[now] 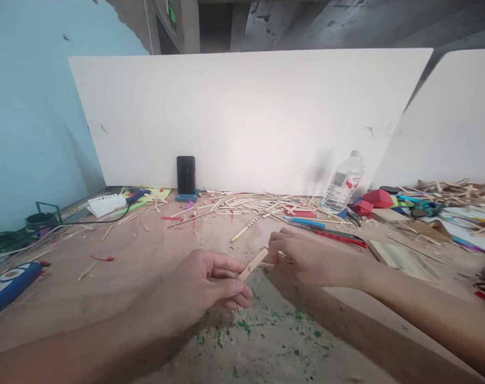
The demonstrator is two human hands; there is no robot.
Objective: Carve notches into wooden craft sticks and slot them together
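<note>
1. A flat wooden stick (253,264) is pinched at its lower end by the closed fingers of the left hand (210,282).
2. Its upper end is met by the curled right hand (310,260); whether it is gripped cannot be told.
3. The stick is held over the table (146,250), near the middle of the front edge.

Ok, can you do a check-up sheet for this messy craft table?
Surface: wooden table, with green specks near the front.
Job's things: wooden stick, between both hands.
Clutter: scattered sticks, phone, water bottle, red pen.
Hands: left hand pinches the stick; right hand touches its far end, grip unclear.
Cables: black cable at left.
Surroundings: white board behind, blue wall at left.
</note>
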